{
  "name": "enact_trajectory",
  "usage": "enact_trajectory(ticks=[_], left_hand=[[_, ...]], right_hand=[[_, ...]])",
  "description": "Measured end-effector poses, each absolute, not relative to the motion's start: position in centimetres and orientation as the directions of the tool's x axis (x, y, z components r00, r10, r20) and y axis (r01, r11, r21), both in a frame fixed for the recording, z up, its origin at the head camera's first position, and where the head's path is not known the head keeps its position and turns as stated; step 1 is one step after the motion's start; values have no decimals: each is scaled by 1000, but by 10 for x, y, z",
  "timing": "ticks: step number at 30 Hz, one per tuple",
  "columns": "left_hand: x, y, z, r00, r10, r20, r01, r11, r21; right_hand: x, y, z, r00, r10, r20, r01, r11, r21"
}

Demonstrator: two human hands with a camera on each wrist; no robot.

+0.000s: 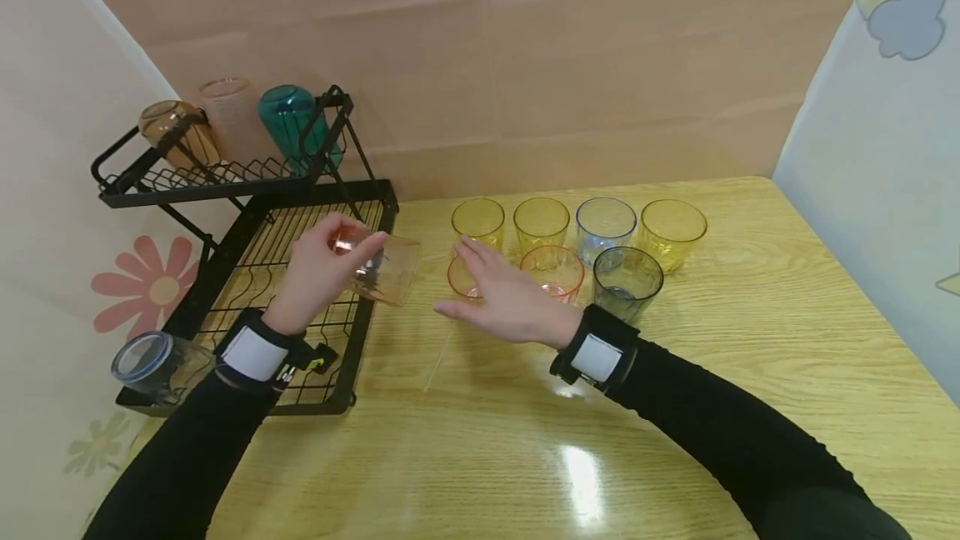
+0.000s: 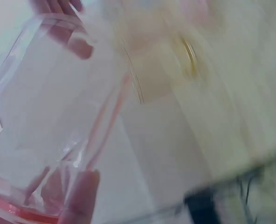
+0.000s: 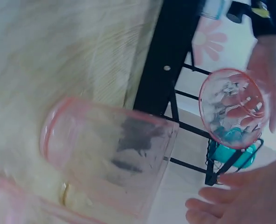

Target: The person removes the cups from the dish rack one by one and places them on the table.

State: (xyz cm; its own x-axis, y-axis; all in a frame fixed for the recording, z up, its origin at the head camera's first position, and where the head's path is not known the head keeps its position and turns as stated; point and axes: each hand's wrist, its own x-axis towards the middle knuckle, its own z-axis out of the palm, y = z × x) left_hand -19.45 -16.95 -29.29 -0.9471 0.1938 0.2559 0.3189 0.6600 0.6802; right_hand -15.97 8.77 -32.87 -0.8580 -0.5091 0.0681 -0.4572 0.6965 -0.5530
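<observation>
Tipped on its side, a pink-orange tinted glass is gripped by my left hand over the right edge of the dish rack. The left wrist view shows this glass up close, with a thumb along its rim. My right hand is held out with straight fingers, palm down and empty. Partly hidden behind its fingers stands an orange-rimmed glass. In the right wrist view that pinkish glass lies apart from the right fingers.
A black two-tier dish rack stands at left. Its upper tier bears an amber glass, a pink glass and a teal glass; a clear glass lies below. Several glasses, including a dark grey one, stand in two rows.
</observation>
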Motion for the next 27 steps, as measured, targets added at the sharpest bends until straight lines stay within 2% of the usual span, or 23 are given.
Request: enact_trajectory(ticks=[6,12,16,21,27], left_hand=[[-191,-134,-308,-957,147,250,285,318,904],[-183,-92,-319,-982,65,175,174,-32,984],[-178,-67,-328,-981,15,192,189,-104,976],[-167,-46,-333,-961,39,274,266,-141,954],[-159,-34,-328,-933,78,351,344,-88,935]], right_hand=[[-153,92,-334,-903,-410,131,-349,520,-780],[-145,86,-340,-945,-262,196,-264,258,-929],[-143,82,-342,-965,-146,218,-238,133,-962],[-145,82,-339,-977,31,212,-213,-14,-977],[-146,84,-340,-935,212,284,-308,-94,-947]])
